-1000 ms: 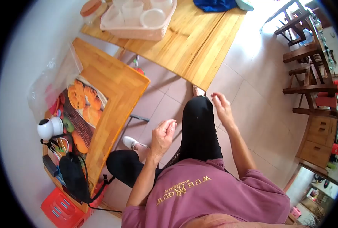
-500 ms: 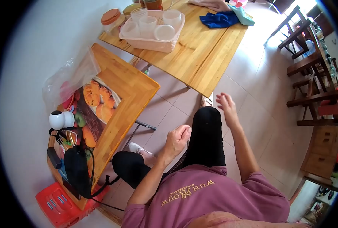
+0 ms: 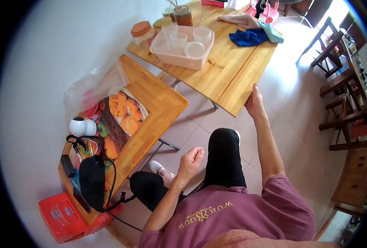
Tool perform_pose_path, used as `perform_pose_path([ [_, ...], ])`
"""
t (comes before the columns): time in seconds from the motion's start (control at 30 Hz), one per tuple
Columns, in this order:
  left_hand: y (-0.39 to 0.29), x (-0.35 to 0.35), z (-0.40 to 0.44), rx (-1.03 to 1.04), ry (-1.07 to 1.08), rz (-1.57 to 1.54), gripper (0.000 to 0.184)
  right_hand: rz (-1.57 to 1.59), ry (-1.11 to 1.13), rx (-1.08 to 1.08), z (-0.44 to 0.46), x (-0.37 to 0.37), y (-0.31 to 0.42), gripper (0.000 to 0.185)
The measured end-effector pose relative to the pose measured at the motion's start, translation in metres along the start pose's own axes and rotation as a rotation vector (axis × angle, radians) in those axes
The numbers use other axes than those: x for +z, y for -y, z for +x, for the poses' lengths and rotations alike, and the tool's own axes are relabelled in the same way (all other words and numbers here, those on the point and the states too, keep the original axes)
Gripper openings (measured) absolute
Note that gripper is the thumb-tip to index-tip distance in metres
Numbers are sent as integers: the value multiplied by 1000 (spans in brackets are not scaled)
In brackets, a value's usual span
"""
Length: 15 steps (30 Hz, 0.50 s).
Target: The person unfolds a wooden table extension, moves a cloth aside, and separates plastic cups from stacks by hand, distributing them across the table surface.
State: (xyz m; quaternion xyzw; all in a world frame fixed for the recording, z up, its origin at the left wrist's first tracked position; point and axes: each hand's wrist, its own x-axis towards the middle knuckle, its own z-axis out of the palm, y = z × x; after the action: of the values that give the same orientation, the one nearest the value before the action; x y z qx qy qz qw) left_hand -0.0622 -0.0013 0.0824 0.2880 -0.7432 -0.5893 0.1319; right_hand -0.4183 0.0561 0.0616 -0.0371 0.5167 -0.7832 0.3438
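We have our right hand (image 3: 255, 103) at the right edge of the far worktop (image 3: 229, 74), near its closest corner; its fingers lie close together, but we cannot tell whether they grip the edge. Our left hand (image 3: 191, 163) is held above our lap, well apart from both worktops, its fingers curled in with the thumb against them; we cannot see inside the curl.

On the left part of the far worktop we see a pink basket (image 3: 177, 61) with five translucent cups (image 3: 178, 42) standing in it, the nearest one showing us its round rim. Just left of the basket stands a clear jar with an orange lid (image 3: 141, 29), its contents too unclear for us to name. Behind the basket is a glass jar (image 3: 182, 16) with something brown in it. On the near left worktop (image 3: 163, 99), against the wall, we see a clear plastic bag (image 3: 84, 82); whether the pink thing (image 3: 90, 101) there lies inside or behind it, we cannot tell.
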Motion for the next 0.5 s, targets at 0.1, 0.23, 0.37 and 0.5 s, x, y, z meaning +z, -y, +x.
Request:
perform_pose_path([
  [0.1,-2,0,6,-21,14,-5,27,30,-8,12,0,7,4,59],
  [0.23,-13,1,17,-11,35,-22,27,13,22,40,5,-1,1,60],
  [0.37,-17,6,27,-55,56,-75,27,20,-8,14,4,1,5,57],
  [0.5,-14,9,28,-44,65,-99,27,10,24,21,4,-3,4,54],
])
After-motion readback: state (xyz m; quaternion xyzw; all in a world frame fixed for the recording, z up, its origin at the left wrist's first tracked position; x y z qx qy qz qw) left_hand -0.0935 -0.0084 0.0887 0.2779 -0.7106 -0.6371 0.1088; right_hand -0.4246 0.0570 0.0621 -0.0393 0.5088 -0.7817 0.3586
